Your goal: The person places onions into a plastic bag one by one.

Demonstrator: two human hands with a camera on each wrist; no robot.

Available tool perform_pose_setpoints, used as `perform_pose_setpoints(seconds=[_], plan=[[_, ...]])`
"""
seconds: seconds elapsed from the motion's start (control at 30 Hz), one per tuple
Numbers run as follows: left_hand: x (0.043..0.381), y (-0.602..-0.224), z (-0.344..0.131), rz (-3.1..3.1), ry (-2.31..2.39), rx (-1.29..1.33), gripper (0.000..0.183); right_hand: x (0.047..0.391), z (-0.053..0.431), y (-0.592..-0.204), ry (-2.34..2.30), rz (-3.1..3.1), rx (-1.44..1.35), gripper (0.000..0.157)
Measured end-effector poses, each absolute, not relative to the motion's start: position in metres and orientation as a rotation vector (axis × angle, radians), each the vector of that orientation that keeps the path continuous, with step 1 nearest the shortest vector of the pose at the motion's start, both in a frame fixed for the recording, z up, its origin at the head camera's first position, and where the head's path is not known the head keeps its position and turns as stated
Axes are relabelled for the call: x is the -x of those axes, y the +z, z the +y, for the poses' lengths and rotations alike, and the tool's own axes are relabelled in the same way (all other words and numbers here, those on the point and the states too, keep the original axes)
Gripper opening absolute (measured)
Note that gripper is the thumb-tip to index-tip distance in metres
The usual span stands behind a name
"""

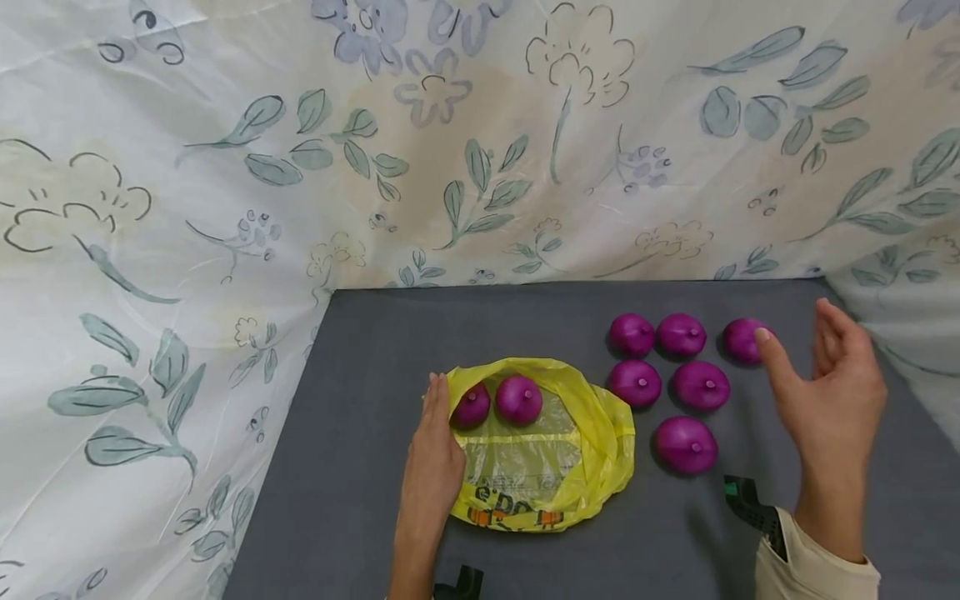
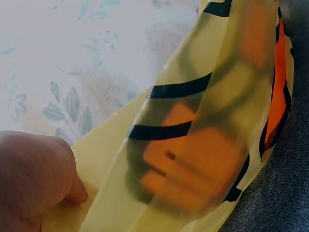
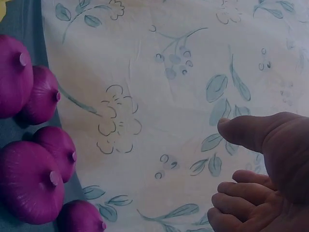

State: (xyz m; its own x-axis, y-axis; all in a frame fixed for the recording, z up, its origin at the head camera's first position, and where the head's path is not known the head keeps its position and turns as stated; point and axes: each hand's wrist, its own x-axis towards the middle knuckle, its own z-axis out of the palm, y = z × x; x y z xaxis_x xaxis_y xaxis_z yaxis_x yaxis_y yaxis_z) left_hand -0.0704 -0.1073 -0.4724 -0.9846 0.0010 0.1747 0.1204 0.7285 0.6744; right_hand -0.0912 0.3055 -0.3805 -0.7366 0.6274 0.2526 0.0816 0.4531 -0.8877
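Observation:
A yellow plastic bag (image 1: pixel 600 467) with black and orange print lies with its mouth spread wide. Inside it are two red onions (image 1: pixel 518 399), near the far left of the opening. My left hand (image 1: pixel 431 471) holds the bag's left rim; in the left wrist view the thumb lies against the yellow plastic (image 2: pixel 111 169). My right hand (image 1: pixel 836 400) is raised at the right with thumb and fingers apart, holding nothing. Closest to it is a red onion (image 1: pixel 743 341), partly behind the thumb in the head view. Several more red onions (image 1: pixel 701 386) sit between the bag and that hand.
The onions and bag rest on a dark grey tabletop (image 1: pixel 352 350). Behind and left of it hangs a white floral cloth (image 1: pixel 465 275), close to the table's far edge. Black wrist mounts (image 1: pixel 753 508) show at both forearms.

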Motion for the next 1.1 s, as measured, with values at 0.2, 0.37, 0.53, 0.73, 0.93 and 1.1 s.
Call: perform_pose_setpoints(seconds=[0.2, 0.37, 0.53, 0.73, 0.93, 1.1], plan=[[0.071, -0.472, -0.106, -2.742, -1.086, 0.116, 0.066, 0.097, 0.315, -0.387, 1.256, -2.15, 0.643, 0.072], [0.071, -0.471, -0.106, -2.729, -1.049, 0.125, 0.066, 0.1, 0.324, -0.392, 1.266, -2.159, 0.678, 0.073], [0.072, -0.47, -0.105, -2.748, -1.055, 0.103, 0.067, 0.104, 0.335, -0.399, 1.28, -2.146, 0.714, 0.072], [0.073, -0.469, -0.104, -2.749, -1.072, 0.101, 0.066, 0.111, 0.348, -0.409, 1.287, -2.151, 0.743, 0.073], [0.074, -0.469, -0.104, -2.746, -1.08, 0.107, 0.068, 0.118, 0.359, -0.42, 1.319, -2.2, 0.793, 0.075], [0.072, -0.469, -0.106, -2.761, -1.092, 0.083, 0.07, 0.121, 0.366, -0.432, 1.332, -2.273, 0.83, 0.08]])
